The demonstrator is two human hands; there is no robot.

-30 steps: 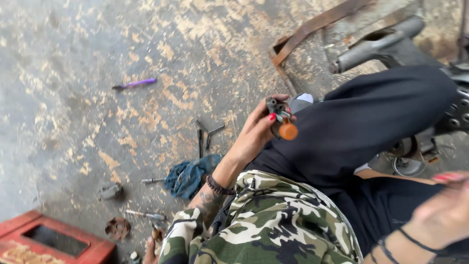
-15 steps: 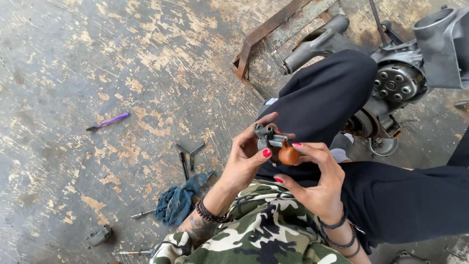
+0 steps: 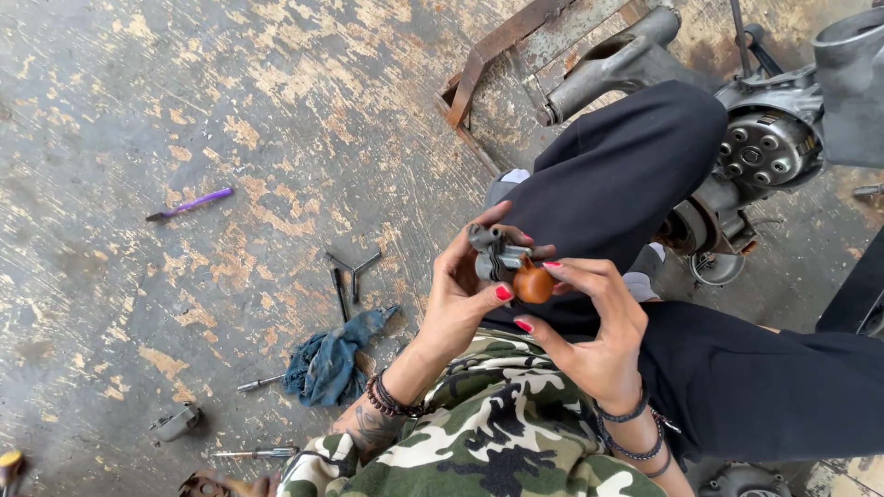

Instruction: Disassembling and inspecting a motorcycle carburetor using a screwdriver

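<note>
Both hands grip a small grey metal part with an orange rounded knob (image 3: 516, 269): left hand (image 3: 460, 294) on its left, right hand (image 3: 594, 331) cupping beneath; blue rag (image 3: 331, 359) lies left of them.

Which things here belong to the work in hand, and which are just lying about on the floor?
In hand:
small grey metal part with an orange round cap, held between left hand and right hand

Lying about:
purple-handled tool
dark three-armed metal wrench
crumpled blue rag
screwdriver
grey engine casing with round clutch
</note>
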